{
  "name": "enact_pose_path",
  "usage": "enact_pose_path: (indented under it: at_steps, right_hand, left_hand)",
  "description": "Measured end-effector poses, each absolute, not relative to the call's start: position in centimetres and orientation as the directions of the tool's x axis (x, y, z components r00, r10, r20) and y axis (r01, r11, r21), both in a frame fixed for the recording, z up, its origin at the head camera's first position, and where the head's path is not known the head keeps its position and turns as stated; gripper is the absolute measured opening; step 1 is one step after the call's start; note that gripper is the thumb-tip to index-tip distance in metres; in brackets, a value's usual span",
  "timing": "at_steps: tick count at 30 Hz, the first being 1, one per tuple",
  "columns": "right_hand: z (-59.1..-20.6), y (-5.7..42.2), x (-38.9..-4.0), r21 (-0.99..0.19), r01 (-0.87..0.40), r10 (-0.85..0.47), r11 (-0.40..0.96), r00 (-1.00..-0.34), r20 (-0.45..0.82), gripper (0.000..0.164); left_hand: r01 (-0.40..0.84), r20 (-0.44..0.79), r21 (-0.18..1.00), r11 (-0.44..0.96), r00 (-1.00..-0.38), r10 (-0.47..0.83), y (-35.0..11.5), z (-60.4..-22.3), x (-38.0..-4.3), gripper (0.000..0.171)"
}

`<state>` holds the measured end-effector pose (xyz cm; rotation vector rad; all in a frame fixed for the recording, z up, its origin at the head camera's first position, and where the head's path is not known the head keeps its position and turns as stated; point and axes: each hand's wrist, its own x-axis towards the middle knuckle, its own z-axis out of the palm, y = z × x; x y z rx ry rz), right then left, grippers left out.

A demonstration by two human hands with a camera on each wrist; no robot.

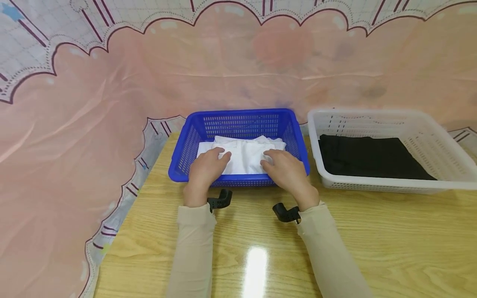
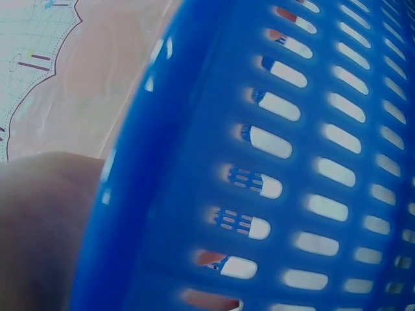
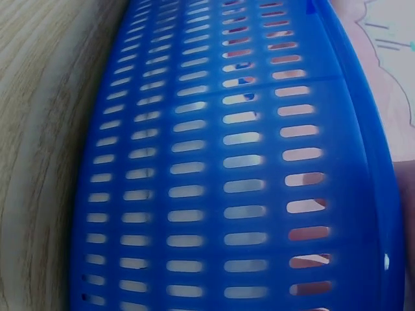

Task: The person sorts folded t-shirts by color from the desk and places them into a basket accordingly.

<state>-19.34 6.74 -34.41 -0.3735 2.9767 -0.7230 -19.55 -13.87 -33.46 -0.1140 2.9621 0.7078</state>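
A stack of folded white cloth [image 1: 244, 155] lies inside a blue plastic basket [image 1: 242, 178]. Over the basket's front rim reaches my left hand [image 1: 209, 166], at the left part of the cloth, thumb and forefinger apart. My right hand [image 1: 286, 169] is at the cloth's right part in much the same way. Some fingertips of both hands are hidden inside the basket. Slotted blue basket wall [image 2: 311, 168] fills most of the left wrist view, with a blurred bit of the left hand [image 2: 45, 227] beside it. White cloth shows through the slots.
To the right stands a white plastic basket [image 1: 372, 182] with folded black cloth [image 1: 367, 157] in it. Both baskets are on a wooden table [image 1: 238, 231]. A pink patterned cloth backdrop [image 1: 238, 66] hangs behind and to the left.
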Motion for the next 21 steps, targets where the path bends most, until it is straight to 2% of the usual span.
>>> enact_pose_path:
  at_steps: [7, 14, 21]
  right_hand:
    - [-34.6, 6.7, -18.7, -0.439, -0.207, -0.258, 0.874, -0.964, -0.060, 0.044]
    - [-34.7, 6.7, -18.3, -0.500, -0.239, -0.242, 0.832, -0.968, 0.061, 0.040]
    - [-34.6, 7.5, -18.0, -0.566, -0.349, -0.329, 0.747, -0.934, 0.141, 0.034]
  left_hand:
    - [-0.100, -0.138, 0.435, 0.895, -0.989, -0.044, -13.8, -34.1, -18.8, 0.051]
    - [-0.060, -0.083, 0.475, 0.878, -0.996, -0.023, -13.6, -33.7, -18.4, 0.049]
    - [0.074, -0.001, 0.515, 0.854, -0.996, 0.087, -12.7, -34.0, -18.2, 0.042]
